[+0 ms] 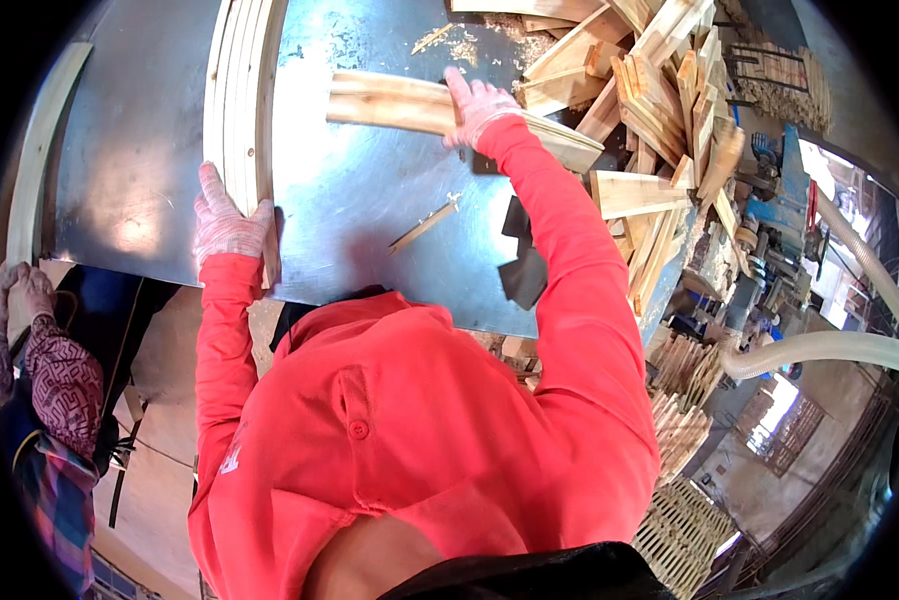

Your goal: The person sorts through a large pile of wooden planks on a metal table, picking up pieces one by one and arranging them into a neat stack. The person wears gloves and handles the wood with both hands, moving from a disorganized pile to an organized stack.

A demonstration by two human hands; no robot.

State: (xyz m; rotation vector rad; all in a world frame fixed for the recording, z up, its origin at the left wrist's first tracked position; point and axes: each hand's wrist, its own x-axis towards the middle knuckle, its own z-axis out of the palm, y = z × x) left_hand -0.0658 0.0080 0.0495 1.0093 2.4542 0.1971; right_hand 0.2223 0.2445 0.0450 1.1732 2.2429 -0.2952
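A bundle of long, pale wooden strips (239, 95) lies lengthwise on the metal table (319, 230). My left hand (231, 218), in a thin whitish glove, is closed round the near end of these strips, the thumb on their right side. Farther off to the right, my gloved right hand (477, 105) grips a short wooden board (389, 100) that lies crosswise over the table. More wood (566, 142) shows to the right of that hand; whether it belongs to the same board I cannot tell. Between my arms lies a thin wood splinter (424, 222).
A jumbled heap of short boards (659, 100) covers the table's right side, with sawdust (464, 45) beside it. A dark flat piece (522, 265) lies near the front edge. At far left, a co-worker's gloved hands (24, 290) hold another long board (44, 150). Hoses (819, 350) and machinery stand right.
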